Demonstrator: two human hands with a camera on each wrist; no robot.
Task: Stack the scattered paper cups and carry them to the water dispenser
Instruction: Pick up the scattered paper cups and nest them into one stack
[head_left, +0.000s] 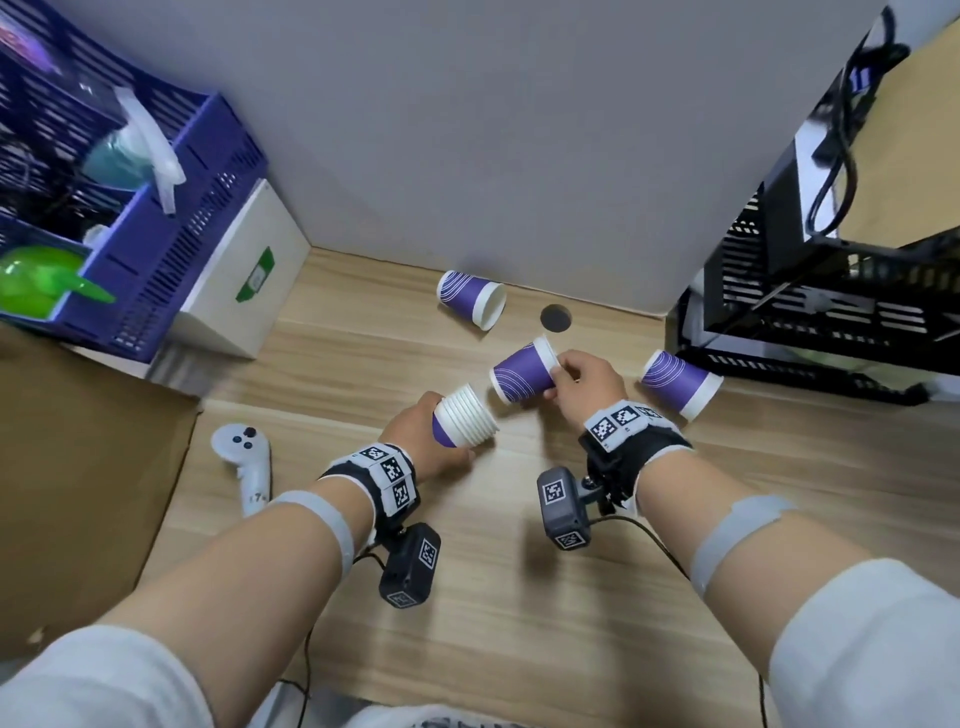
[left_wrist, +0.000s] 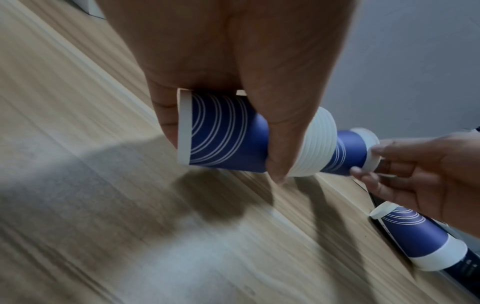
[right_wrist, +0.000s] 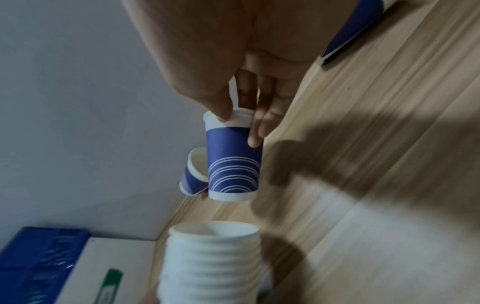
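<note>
Head view has both arms out over the wooden bench (head_left: 519, 597). Left hand (head_left: 415, 441) is wrapped around a nested stack of purple paper cups (head_left: 465, 423), held on its side a bit above the wood with the white rims facing right, toward the other hand. From the left wrist cam the fingers (left_wrist: 166, 117) curl behind the base end and the thumb presses across the front of the stack (left_wrist: 246, 133), so that grip is firmly clamped.

Right hand (head_left: 587, 384) pinches a single cup (head_left: 524, 376) by its rim end, thumb on one side and fingers (right_wrist: 257, 131) on the other. Its base end points down and left at the open mouth of the stack, just beside it but not inside; the right wrist cam shows a clear gap between that cup (right_wrist: 233, 160) and the stack's top rim (right_wrist: 213, 263).

Two more cups lie on their sides on the bench: one near the grey wall (head_left: 471, 299) with its mouth facing right, and one by the black wire rack (head_left: 680, 383), off to the right of the right hand.

Other stuff around: a white game controller (head_left: 244, 462) left of the left wrist, a purple slotted crate (head_left: 171, 249) sitting on a white box (head_left: 244, 280), a round grommet hole (head_left: 555, 318) in the bench, and a brown cardboard sheet (head_left: 78, 467) on the left.
</note>
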